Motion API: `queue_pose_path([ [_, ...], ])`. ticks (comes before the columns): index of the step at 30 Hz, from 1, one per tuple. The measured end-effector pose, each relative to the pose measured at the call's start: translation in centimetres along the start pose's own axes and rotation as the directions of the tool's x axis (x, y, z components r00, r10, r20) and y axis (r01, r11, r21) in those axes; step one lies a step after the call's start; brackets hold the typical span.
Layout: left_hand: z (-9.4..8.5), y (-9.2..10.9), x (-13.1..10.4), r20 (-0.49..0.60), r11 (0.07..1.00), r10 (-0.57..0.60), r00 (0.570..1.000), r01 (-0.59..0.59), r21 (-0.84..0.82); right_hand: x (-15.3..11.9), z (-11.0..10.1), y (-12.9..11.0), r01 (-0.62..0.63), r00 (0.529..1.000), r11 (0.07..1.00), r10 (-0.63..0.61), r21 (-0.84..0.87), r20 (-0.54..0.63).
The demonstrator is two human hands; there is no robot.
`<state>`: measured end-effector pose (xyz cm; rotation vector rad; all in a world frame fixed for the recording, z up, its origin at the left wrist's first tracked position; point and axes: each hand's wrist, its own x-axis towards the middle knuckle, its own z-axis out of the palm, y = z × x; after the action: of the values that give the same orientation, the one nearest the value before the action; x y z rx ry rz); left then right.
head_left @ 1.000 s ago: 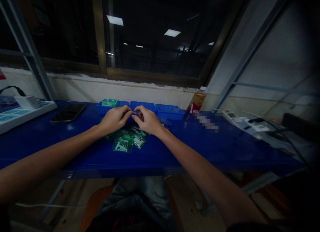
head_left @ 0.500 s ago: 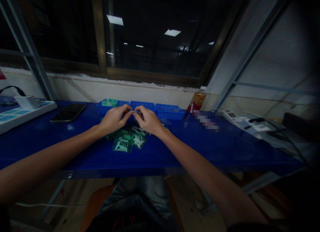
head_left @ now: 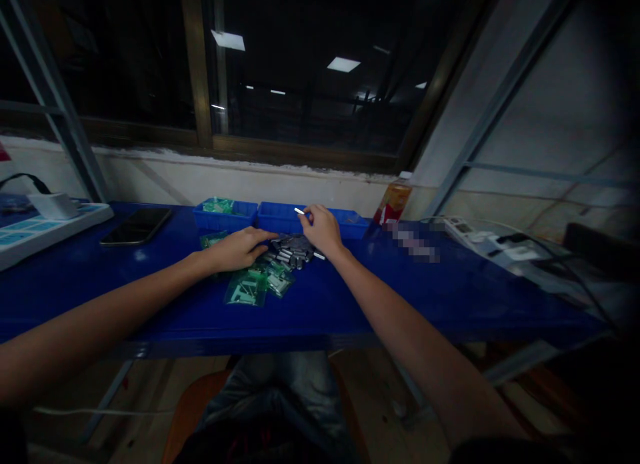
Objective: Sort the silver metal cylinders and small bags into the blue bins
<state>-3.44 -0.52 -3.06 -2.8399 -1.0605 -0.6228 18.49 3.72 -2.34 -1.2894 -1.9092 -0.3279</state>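
My right hand point(head_left: 323, 229) is raised in front of the blue bins, its fingers closed on a small pale rod point(head_left: 300, 211) that sticks out to the left. Beneath it lies a pile of small grey cylindrical parts point(head_left: 295, 251), some with shiny metal ends. At the pile's left edge rests my left hand point(head_left: 240, 249), palm down, fingers stretched out and thumb apart, with nothing visible in it. Just in front of it are clear green-tinted plastic packets point(head_left: 246, 287) holding small pale parts. Part of the pile is hidden by both hands.
Along the back stand blue bins; the left bin point(head_left: 225, 219) contains green packets. A phone point(head_left: 137, 225) and a white power strip point(head_left: 55, 231) lie at left. To the right are a bottle with amber contents point(head_left: 393, 203) and another power strip with cables point(head_left: 493, 245).
My hands have come apart from a shared small grey piece. The right moved right and up with a pale rod; the left lowered and opened beside the pile, which shows more now.
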Motion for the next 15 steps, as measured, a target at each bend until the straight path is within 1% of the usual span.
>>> queue_pose_path([
  [3, 0.2, 0.1, 0.1, 0.093, 0.996, 0.084, 0.992, -0.083, -0.018, 0.2, 0.3, 1.6, -0.075, 0.997, 0.994, 0.073, -0.078, -0.022],
  [5, 0.1, 0.2, 0.0, 0.123, 0.996, 0.093, 0.988, -0.090, -0.027, 0.2, 0.5, 2.0, -0.091, 0.996, 0.991, 0.090, -0.103, -0.013],
  [7, 0.1, 0.1, -0.1, 0.113, 0.997, 0.071, 0.991, -0.068, -0.026, 0.2, 0.6, 2.0, -0.094, 0.996, 0.989, 0.094, -0.113, -0.002],
  [10, 0.2, -0.1, 0.1, 0.067, 0.999, 0.041, 0.997, -0.040, -0.022, 0.2, 0.8, 1.9, -0.097, 0.995, 0.988, 0.098, -0.124, 0.003],
  [15, 1.0, -0.5, 1.2, 0.048, 0.999, 0.048, 0.998, -0.047, -0.015, 0.3, 1.1, 1.8, -0.112, 0.993, 0.981, 0.114, -0.159, 0.007],
])
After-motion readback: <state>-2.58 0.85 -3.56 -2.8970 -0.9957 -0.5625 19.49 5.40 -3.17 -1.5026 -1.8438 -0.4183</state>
